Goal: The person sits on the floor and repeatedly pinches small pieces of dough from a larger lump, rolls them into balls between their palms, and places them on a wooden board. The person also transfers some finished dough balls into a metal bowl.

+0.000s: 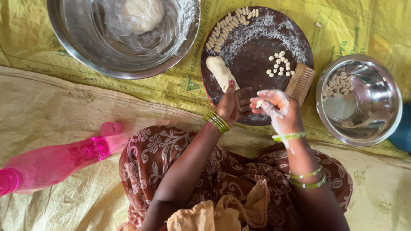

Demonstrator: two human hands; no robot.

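A round dark board [257, 47] dusted with flour lies on the yellow sheet. My left hand [233, 102] grips the near end of a pale dough roll [220, 70] that rests on the board. My right hand [278, 109], white with flour, pinches a small piece of dough [259, 103] between its fingertips, close to the left hand. Several small dough balls [280, 64] lie loose on the board's right side. Rows of shaped dough pieces [229, 25] line its far rim. A ridged wooden paddle [300, 81] sits at the board's right edge.
A large steel bowl [85, 51] at the upper left holds a lump of dough [141, 15] under plastic film. A smaller steel bowl [376, 115] at the right contains several shaped pieces. A pink plastic bottle [55, 160] lies on its side at the left. My patterned brown skirt fills the foreground.
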